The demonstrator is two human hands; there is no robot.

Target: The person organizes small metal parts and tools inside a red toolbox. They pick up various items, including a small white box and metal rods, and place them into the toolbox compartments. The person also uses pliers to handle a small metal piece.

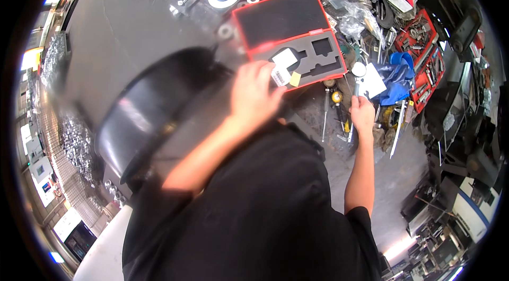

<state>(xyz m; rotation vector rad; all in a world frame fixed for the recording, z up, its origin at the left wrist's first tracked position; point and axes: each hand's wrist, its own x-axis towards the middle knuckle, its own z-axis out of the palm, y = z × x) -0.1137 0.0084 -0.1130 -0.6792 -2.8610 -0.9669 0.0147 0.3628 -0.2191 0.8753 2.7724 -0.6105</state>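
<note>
In the head view, we see our right hand with its fingers closed around the stem of a gauge, its round white dial pointing away from us, beside a white sheet. Our left hand is at the near left corner of an open red case, fingers partly spread beside a small white label; blur keeps us from telling whether they pinch it. A small yellow tag lies on the cut-out grey foam. We judge the gauge light and stiff, its dial fragile to knocks and its stem perhaps slippery if oily, so we would hold it by the stem, clear of the dial. The case looks light, with soft foam; its rigid rim seems the best place to grip it.
</note>
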